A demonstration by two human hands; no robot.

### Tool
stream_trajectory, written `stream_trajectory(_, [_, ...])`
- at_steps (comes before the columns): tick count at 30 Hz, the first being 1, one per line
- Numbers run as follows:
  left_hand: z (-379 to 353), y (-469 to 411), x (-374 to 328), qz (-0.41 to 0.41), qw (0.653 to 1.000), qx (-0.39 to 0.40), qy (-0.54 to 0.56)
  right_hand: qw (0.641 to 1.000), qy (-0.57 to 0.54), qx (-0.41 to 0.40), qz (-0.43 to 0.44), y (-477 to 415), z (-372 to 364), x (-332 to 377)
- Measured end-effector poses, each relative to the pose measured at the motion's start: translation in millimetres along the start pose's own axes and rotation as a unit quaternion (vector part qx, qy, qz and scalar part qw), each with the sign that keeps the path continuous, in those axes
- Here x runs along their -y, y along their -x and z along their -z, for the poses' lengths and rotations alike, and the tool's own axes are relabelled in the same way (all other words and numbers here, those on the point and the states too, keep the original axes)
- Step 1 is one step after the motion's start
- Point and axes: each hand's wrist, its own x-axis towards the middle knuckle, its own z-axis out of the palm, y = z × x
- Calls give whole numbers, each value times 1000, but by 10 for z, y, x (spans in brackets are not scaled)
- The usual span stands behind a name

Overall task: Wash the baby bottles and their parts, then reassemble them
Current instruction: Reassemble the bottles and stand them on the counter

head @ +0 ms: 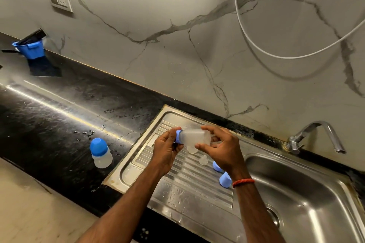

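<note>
A clear baby bottle [194, 137] lies sideways in the air above the steel drainboard [183, 185]. My right hand [221, 148] grips its body, and my left hand [166, 149] pinches the blue collar [178, 136] at its left end. An assembled bottle with a blue cap [100, 153] stands on the wet black counter to the left. On the drainboard lie a clear nipple [203, 160], another clear part [192, 149] under the held bottle, a blue ring [216, 165] and a blue cap [225, 179].
The steel sink basin [308, 199] is at the right with a tap [316, 136] behind it. A blue tub [29, 48] holding dark items stands on the black counter [59, 108] at far left. A white hose [276, 55] hangs on the marble wall.
</note>
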Motion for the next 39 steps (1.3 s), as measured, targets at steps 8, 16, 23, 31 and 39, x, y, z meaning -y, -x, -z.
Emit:
stream_trajectory(8, [6, -8, -8, -45, 998, 38, -33, 982, -43, -2, -183, 45, -125, 175])
stream_trajectory(16, [16, 11, -29, -92, 988, 86, -87, 959, -123, 9, -254, 26, -67, 152])
stream_trajectory(23, [-7, 9, -55, -128, 980, 68, -138, 995, -74, 30, -63, 26, -42, -23])
stream_trajectory(31, [-39, 7, -118, -141, 976, 104, -129, 964, -132, 10, -231, 12, -86, 141])
stream_trajectory(39, [-53, -9, -137, -93, 975, 172, -109, 913, -211, 4, -350, 12, -75, 113])
